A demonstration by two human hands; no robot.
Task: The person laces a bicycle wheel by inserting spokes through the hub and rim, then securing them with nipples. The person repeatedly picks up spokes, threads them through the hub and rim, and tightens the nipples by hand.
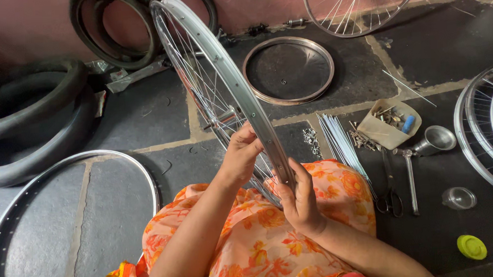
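Black rubber tyres [29, 124] are lying far out to the left of the hands, with a bare rim [46, 182] below them on the stone floor [144, 113]. Beyond the hands, a round metal tray [288, 70] is resting flat. To the right, loose spokes [342, 144], a cardboard box [395, 126], scissors [390, 195], a metal cup [436, 140] and a yellow lid [471, 247] are sitting.

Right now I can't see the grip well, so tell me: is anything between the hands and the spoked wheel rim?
Nothing visible. The left hand grips the wheel rim directly among the spokes, and the right hand clasps the rim's outer edge lower down.
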